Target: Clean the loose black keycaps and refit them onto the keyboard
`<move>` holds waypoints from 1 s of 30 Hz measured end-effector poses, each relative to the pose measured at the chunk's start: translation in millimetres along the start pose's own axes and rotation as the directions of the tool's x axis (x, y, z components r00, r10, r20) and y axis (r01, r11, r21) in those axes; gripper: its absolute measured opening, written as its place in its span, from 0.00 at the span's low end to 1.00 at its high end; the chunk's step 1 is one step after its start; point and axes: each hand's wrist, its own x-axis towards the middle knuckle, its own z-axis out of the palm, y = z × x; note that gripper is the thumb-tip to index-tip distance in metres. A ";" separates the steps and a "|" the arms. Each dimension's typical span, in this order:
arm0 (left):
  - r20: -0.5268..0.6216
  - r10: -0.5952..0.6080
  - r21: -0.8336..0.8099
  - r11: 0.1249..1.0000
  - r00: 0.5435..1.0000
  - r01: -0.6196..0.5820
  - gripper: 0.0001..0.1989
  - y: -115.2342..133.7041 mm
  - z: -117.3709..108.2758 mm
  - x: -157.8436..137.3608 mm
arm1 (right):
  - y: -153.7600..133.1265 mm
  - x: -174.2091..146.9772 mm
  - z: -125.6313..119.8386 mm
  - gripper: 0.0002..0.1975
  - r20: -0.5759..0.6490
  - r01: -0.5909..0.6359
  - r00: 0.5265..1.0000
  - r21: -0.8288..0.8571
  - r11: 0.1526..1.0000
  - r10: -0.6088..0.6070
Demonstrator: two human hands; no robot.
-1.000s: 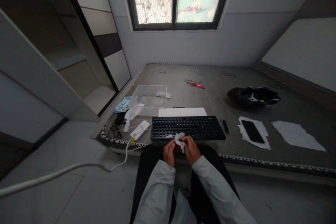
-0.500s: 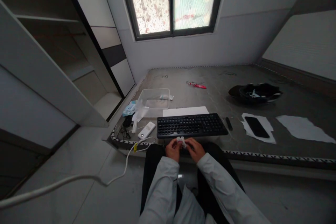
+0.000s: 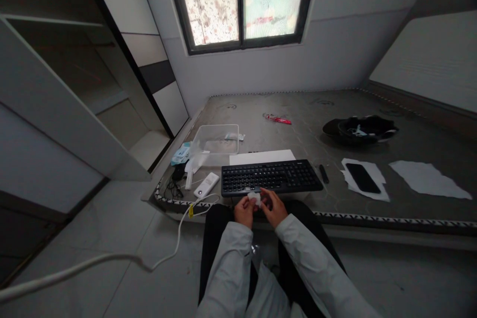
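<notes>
Just over my lap, at the near edge of the keyboard (image 3: 270,177), my left hand (image 3: 244,211) pinches a small crumpled white tissue (image 3: 255,198). My right hand (image 3: 275,209) meets it from the other side, fingers curled, with the thumb and fingertips at the tissue's right edge. Part of the tissue is hidden by the fingers. The keyboard is black and lies lengthwise in front of both hands, with a white sheet (image 3: 263,157) just behind it.
Left of the keyboard are a white power bank (image 3: 206,185) with cables and a clear plastic box (image 3: 216,145). To the right lie a small black stick (image 3: 324,174), a phone (image 3: 362,178) on white paper, another white sheet (image 3: 428,179) and a black cap (image 3: 361,129). Farther back is a red packet (image 3: 278,119).
The tissue looks more bunched up between my fingers. My right hand's fingers have lifted and shifted around its upper right side. The view has moved slightly.
</notes>
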 end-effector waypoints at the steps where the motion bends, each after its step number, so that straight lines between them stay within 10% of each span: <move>1: 0.013 0.011 -0.011 1.000 1.000 -0.011 0.17 0.0 0.2 0.2 | 1.5 0.3 0.0 0.19 0.025 0.010 1.000 0.003 1.000 -0.010; 12: -0.008 0.033 -0.026 0.999 0.999 -0.033 0.19 3.6 -3.8 0.9 | 4.1 -1.2 -2.6 0.24 0.225 0.025 0.974 0.056 0.998 -0.037; 30: 0.136 -0.245 0.117 0.966 0.960 0.230 0.18 12.4 -1.7 -6.4 | -1.5 0.4 -6.0 0.10 0.135 0.023 0.990 0.048 0.999 -0.029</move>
